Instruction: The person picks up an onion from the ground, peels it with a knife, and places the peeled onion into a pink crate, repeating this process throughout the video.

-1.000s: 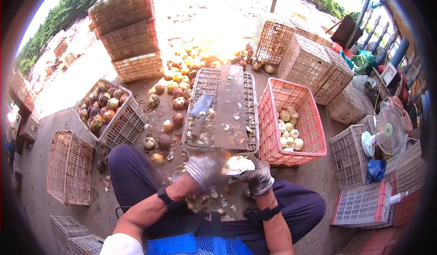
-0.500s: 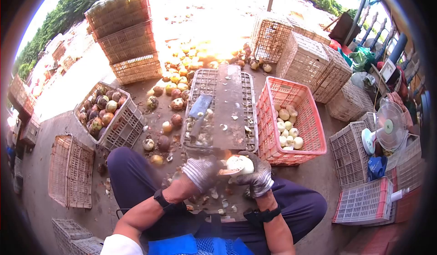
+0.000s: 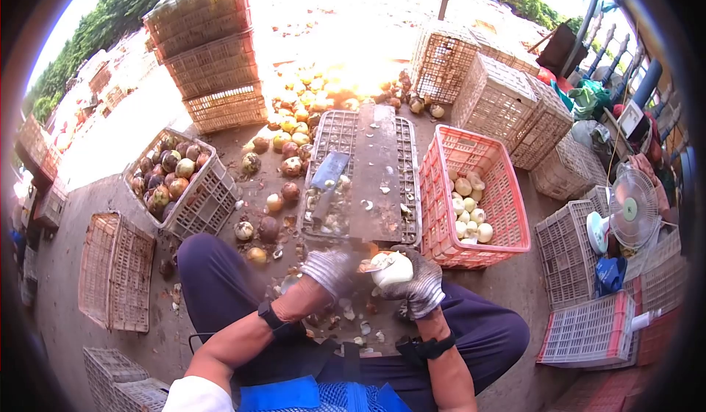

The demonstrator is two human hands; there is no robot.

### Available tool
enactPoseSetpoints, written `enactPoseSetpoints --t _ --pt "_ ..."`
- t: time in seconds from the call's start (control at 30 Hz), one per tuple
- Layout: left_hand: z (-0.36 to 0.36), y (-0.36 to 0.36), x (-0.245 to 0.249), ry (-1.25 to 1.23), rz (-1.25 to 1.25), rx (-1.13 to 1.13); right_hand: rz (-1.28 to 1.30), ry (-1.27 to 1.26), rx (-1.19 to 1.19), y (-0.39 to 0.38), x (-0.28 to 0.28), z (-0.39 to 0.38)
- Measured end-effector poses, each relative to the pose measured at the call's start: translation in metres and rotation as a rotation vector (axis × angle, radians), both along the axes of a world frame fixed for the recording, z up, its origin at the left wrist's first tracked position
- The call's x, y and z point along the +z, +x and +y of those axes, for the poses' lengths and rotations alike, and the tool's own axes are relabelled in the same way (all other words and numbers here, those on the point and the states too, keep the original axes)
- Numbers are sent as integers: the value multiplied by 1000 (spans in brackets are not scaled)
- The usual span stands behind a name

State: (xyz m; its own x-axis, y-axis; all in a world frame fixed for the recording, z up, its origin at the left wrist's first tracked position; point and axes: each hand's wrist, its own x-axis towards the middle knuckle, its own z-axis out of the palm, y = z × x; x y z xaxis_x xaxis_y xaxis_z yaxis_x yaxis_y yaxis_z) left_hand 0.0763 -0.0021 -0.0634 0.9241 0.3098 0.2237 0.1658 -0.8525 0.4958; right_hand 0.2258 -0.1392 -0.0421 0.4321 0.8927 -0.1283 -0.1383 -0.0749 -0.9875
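Observation:
My right hand (image 3: 418, 280), in a dirty striped glove, is closed around a peeled white onion (image 3: 397, 271) above the ground between my knees. Some brownish skin shows at the onion's upper left side. My left hand (image 3: 331, 271), also gloved, is curled close to the onion's left side and smeared by motion. A thin, blade-like piece (image 3: 375, 262) shows between this hand and the onion, too blurred to name. Just ahead, a board (image 3: 379, 177) lies across an upturned crate (image 3: 413, 191). A cleaver-like knife (image 3: 329, 171) rests on the crate, left of the board.
At right stands a red crate (image 3: 518, 213) with several peeled onions (image 3: 472, 217). Unpeeled onions (image 3: 292, 166) lie on the ground at left and fill a grey crate (image 3: 213, 199). Stacked crates (image 3: 213, 66) stand behind. A fan (image 3: 631, 208) is at far right. Peel scraps litter the floor.
The onion is tilted differently in my right hand, with its white side turned more toward me. My left hand stays beside it, still blurred. The whole view has shifted slightly.

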Motion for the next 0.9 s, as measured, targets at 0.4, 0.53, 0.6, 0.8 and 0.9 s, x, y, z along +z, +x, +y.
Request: enactPoseSetpoints --t 0.4,0.53,0.6,0.8,0.9 --pt "37 12 -54 -162 220 71 -477 -123 -91 -4 6 -8" --pt "36 14 -24 -609 199 150 -410 -30 -73 0 -10 -10" --pt "28 3 7 -667 -14 29 -216 14 -76 -2 -9 -9" --pt "26 8 -8 -1057 -136 88 -232 -19 -30 -7 -4 -6" --pt "24 7 -5 -887 -102 71 -329 -37 -8 -8 -10 -5"
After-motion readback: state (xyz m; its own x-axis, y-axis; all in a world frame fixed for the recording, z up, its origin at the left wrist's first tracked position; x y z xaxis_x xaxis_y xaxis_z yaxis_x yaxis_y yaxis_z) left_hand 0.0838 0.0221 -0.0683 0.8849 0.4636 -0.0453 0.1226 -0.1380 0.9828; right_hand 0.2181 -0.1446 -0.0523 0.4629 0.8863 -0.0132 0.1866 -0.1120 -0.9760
